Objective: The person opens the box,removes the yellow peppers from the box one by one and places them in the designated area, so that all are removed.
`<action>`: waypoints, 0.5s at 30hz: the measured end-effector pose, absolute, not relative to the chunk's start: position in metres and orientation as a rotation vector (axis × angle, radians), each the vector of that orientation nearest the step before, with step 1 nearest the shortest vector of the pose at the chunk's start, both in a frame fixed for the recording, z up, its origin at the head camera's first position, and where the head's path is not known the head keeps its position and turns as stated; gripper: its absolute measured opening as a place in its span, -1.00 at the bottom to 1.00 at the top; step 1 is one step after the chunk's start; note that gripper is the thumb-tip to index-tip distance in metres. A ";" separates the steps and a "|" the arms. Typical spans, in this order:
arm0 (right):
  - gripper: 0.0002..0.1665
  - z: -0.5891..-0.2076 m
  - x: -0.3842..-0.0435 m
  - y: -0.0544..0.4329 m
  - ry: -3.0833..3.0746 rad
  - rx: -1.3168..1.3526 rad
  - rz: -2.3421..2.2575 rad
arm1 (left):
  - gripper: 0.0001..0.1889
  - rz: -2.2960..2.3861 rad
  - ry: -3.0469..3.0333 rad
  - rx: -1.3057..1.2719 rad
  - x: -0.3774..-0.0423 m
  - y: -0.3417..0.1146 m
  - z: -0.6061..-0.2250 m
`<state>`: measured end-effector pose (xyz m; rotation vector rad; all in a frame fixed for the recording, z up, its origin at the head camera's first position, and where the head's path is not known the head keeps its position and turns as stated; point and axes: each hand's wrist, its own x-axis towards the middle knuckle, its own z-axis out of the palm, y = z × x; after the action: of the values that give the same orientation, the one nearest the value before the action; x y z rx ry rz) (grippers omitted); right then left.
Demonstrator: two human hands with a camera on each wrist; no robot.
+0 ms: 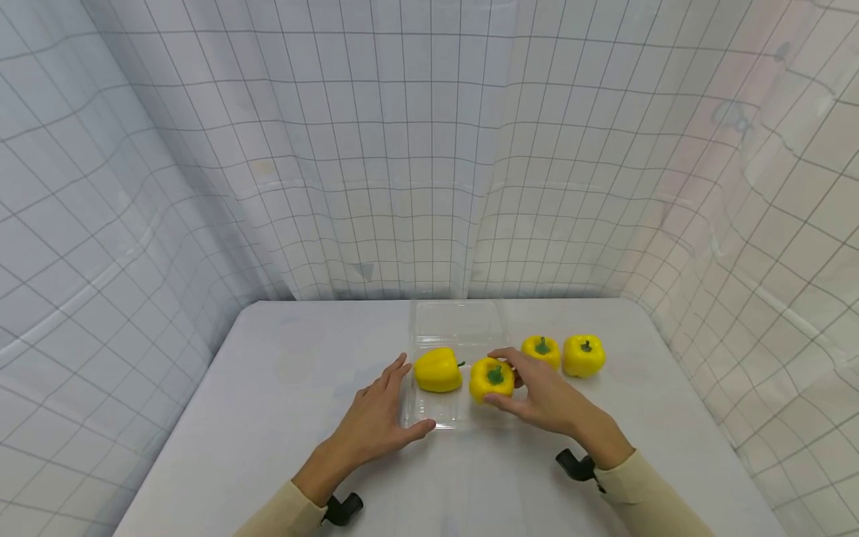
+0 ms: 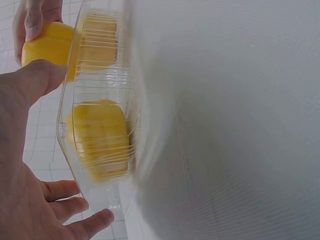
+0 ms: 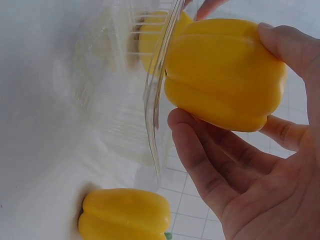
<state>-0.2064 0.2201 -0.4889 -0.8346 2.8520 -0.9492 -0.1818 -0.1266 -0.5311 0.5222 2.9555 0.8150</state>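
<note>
A clear plastic clamshell container point(image 1: 432, 415) lies on the table with its lid folded back. Inside its left half, a yellow bell pepper point(image 1: 436, 371) rests on its side, stem pointing right. My right hand point(image 1: 546, 395) grips a second yellow bell pepper point(image 1: 488, 384) between thumb and fingers, stem up. The right wrist view has this held pepper point(image 3: 225, 75) right at the container's rim point(image 3: 151, 102). Spread around the container's left side is my left hand point(image 1: 376, 421), thumb near the front corner and fingers along the side wall point(image 2: 107, 85).
Two more yellow bell peppers, one point(image 1: 550, 354) partly behind the right hand and one point(image 1: 584, 356) farther right, stand on the white table point(image 1: 302, 358). The open lid point(image 1: 456, 321) extends toward the back edge. A grid-patterned curtain point(image 1: 429, 149) encloses the back and sides.
</note>
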 end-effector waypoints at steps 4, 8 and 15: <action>-0.13 -0.490 -0.207 0.224 2.877 -0.844 -0.944 | 0.18 0.807 2.964 0.526 -0.182 -0.127 -0.532; -0.09 -0.490 -0.206 0.227 2.878 -0.829 -0.943 | 0.20 0.800 2.970 0.532 -0.182 -0.127 -0.533; -0.09 -0.487 -0.204 0.232 2.873 -0.796 -0.939 | 0.22 0.764 2.979 0.549 -0.182 -0.128 -0.532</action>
<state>-0.2042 0.2317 -0.4866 -0.7958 2.8731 -0.9393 -0.1816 -0.1283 -0.5323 0.5488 2.9788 0.7642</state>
